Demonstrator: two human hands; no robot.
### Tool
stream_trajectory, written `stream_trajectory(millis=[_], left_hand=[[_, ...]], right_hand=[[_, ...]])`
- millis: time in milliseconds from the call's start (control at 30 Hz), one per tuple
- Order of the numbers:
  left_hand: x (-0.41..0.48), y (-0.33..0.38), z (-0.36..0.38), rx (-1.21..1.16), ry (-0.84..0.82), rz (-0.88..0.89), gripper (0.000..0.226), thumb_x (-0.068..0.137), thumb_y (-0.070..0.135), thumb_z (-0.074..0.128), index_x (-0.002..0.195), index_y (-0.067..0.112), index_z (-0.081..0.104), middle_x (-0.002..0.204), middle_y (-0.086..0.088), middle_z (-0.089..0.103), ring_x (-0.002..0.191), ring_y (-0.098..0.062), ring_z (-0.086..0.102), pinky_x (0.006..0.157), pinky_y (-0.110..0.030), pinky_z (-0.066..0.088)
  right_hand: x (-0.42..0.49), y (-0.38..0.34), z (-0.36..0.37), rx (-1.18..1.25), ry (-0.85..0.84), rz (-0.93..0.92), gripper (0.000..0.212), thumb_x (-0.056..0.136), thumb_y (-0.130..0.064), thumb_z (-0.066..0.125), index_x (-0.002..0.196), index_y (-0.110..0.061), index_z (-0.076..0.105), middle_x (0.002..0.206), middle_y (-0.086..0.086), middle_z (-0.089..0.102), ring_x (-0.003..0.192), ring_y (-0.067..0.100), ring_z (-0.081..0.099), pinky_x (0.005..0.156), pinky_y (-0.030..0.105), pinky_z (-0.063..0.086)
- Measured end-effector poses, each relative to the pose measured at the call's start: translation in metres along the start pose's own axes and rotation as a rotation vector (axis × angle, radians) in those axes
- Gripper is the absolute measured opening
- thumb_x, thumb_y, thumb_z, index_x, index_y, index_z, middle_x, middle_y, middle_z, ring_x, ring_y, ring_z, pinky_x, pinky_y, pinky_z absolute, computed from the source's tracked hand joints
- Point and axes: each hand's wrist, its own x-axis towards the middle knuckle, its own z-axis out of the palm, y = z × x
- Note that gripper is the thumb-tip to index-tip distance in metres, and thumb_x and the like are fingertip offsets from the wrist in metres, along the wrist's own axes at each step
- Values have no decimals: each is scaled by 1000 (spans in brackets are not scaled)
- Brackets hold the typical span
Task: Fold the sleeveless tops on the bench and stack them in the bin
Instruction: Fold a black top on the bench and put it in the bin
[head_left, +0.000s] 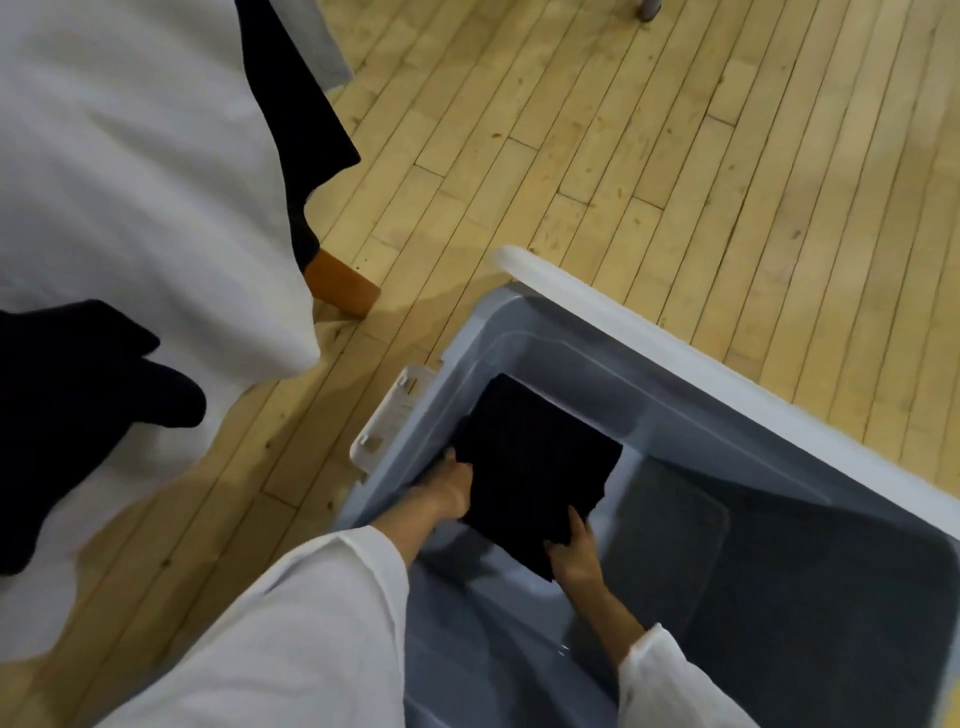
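The floor (675, 130) was pale strip wood, its narrow boards running on a slant across the view, with staggered end joints and small brown flecks in the grain. Soft light fell on it, brighter in broad patches toward the upper right. At the left stood the bench (130, 182), draped in a white cloth (249, 312) that hung over its corner. One orange-brown wooden leg (345, 288) showed below the cloth, with faint shadow on the boards beside it. At the top edge the foot of a grey furniture leg (647, 9) rested on the floor, well apart from the bench
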Motion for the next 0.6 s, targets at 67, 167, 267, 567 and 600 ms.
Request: stream_trajectory(millis=[67,167,267,567,600], left_hand=[[0,6,6,9,49,-71,42,92,6,44,134,13,47,154,-12,14,134,-33,33,110,-44,33],[-3,27,12,98,129,-53,45,92,6,46,137,10,44,153,-13,13,132,-33,34,107,-42,37],[-2,41,24,146,13,-11,47,95,9,43,141,10,39,157,-13,4,135,-36,31,109,-43,35],[16,21,28,174,-207,15,52,95,17,43,145,18,34,159,1,-17,144,-32,16,113,-46,29],[17,24,26,157,-202,21,52,95,18,42,146,18,33,159,1,-16,144,-32,16,113,-46,28]], right_hand=[[0,2,1,-104,52,48,63,88,-7,54,147,-16,32,152,15,23,134,38,33,109,42,32],[-1,-9,-1,-248,287,-101,53,87,-3,50,139,-11,46,150,15,30,133,38,33,107,46,32],[5,-19,14,-433,99,-214,64,91,-14,53,149,-17,27,157,14,13,142,35,17,114,43,23],[24,-28,27,-620,-129,-99,88,90,-26,59,151,-36,-4,157,3,-22,145,32,-16,115,55,15],[27,-29,24,-634,-118,-108,87,91,-25,58,151,-36,-3,157,3,-22,145,31,-16,115,55,14]])
